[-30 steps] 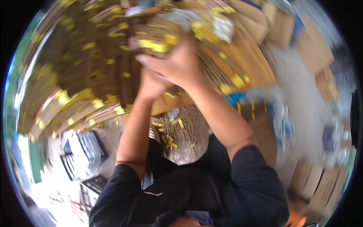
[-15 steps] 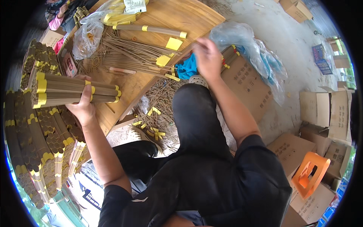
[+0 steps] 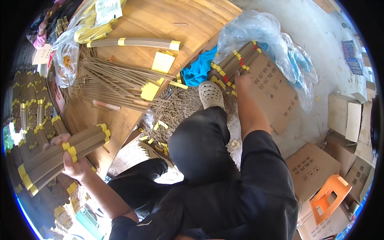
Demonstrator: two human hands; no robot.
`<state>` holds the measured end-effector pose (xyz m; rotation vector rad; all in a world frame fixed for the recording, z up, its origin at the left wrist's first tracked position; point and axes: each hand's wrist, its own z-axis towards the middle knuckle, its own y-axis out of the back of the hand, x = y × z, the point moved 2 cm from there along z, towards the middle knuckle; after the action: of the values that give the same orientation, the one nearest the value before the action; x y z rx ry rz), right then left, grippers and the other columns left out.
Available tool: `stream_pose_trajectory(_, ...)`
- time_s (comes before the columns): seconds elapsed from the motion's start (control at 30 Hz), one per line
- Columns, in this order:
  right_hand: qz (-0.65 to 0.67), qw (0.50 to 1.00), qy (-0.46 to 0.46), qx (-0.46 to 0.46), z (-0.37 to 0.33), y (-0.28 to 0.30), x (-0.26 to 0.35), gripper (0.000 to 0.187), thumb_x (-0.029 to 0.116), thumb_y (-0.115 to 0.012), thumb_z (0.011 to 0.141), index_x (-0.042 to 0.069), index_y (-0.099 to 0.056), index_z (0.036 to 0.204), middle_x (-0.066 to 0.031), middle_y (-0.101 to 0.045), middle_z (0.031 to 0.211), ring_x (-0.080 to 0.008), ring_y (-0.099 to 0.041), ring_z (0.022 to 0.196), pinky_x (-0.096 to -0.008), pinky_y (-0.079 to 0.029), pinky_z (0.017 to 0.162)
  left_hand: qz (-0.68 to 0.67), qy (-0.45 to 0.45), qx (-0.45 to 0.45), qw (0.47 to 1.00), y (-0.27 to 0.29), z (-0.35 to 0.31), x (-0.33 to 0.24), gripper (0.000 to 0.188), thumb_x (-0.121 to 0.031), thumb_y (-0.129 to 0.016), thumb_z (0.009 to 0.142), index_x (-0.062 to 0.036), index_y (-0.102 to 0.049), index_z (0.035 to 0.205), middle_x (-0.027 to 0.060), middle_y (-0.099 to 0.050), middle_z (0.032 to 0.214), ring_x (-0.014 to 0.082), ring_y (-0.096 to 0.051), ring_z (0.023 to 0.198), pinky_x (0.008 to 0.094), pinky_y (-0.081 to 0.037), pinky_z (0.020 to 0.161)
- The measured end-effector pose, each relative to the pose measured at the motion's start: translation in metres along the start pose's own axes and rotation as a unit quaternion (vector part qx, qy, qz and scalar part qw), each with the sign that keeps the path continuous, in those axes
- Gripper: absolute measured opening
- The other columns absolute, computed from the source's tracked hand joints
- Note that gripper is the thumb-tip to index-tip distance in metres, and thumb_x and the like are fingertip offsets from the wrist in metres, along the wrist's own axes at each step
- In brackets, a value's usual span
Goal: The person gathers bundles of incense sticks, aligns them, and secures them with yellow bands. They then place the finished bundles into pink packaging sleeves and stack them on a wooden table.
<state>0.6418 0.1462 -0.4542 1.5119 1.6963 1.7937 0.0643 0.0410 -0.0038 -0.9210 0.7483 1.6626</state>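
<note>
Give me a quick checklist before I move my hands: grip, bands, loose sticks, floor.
1. Left hand gripping the stick bundles: ok, fingers wrapped around them.
2. Yellow bands around those bundles: ok, seen at both ends and mid-length.
3. Right hand gripping the banded sticks beside the printed cardboard: cannot tell; the fingers are at their edge.
4. Loose sticks on the table gathered: not ok, spread out.
5. Floor tidy: not ok; yellow scraps lie below the table.
</note>
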Motion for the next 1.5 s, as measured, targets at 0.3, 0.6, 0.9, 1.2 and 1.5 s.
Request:
stream_pose_trajectory(0.3, -0.030, 0.999, 0.001, -0.027, 0.026, -0.012, 0.009, 0.067, 0.040, -0.069, 0.089, -0.003, -0.045, 0.135, -0.0291, -0.056, 0.128, -0.0423, -0.056, 0.121, -0.0508, -0.048, 0.100, 0.043, -0.002, -0.016, 0.999, 0.007, 0.004, -0.001, 0.064, -0.019, -0.067, 0.077, -0.0091, -0.040, 0.134, 0.0115, -0.051, 0.106, 0.0248, -0.051, 0.103, 0.0460, -0.040, 0.099)
stream_pose_trajectory(0.6, -0.045, 0.999, -0.005, -0.016, 0.017, -0.003, 0.081, 0.061, 0.042, -0.064, 0.092, 0.002, -0.048, 0.135, -0.0233, -0.053, 0.134, -0.0389, -0.054, 0.125, -0.0508, -0.050, 0.098, 0.014, 0.025, -0.013, 1.000, 0.022, 0.004, 0.002, 0.062, -0.018, -0.071, 0.079, -0.0130, -0.043, 0.133, 0.0082, -0.052, 0.107, 0.0238, -0.052, 0.107, 0.0462, -0.038, 0.106)
stream_pose_trajectory(0.9, 0.018, 0.999, -0.047, 0.010, 0.030, -0.023, 0.092, 0.074, 0.045, -0.064, 0.091, 0.002, -0.040, 0.146, -0.0256, -0.050, 0.136, -0.0421, -0.051, 0.128, -0.0513, -0.048, 0.102, 0.003, 0.022, -0.003, 1.000, 0.018, 0.004, 0.002, 0.060, -0.017, -0.072, 0.080, -0.0129, -0.044, 0.133, 0.0073, -0.054, 0.109, 0.0233, -0.052, 0.109, 0.0447, -0.037, 0.105)
stream_pose_trajectory(1.2, 0.014, 1.000, -0.015, 0.007, 0.031, -0.025, 0.098, 0.071, 0.040, -0.060, 0.094, 0.006, -0.036, 0.151, -0.0247, -0.048, 0.138, -0.0420, -0.051, 0.127, -0.0524, -0.047, 0.102, 0.008, 0.010, 0.010, 1.000, 0.014, 0.002, 0.000, 0.059, -0.016, -0.071, 0.080, -0.0134, -0.044, 0.132, 0.0071, -0.054, 0.108, 0.0227, -0.050, 0.108, 0.0420, -0.039, 0.103)
stream_pose_trajectory(1.5, 0.021, 0.993, -0.107, 0.055, 0.039, -0.019, 0.106, 0.056, 0.038, -0.063, 0.093, -0.001, -0.051, 0.131, -0.0263, -0.049, 0.138, -0.0431, -0.053, 0.126, -0.0520, -0.050, 0.101, 0.003, 0.014, 0.001, 1.000, 0.014, 0.001, 0.000, 0.061, -0.017, -0.071, 0.079, -0.0125, -0.042, 0.132, 0.0072, -0.052, 0.107, 0.0225, -0.050, 0.108, 0.0420, -0.038, 0.102)
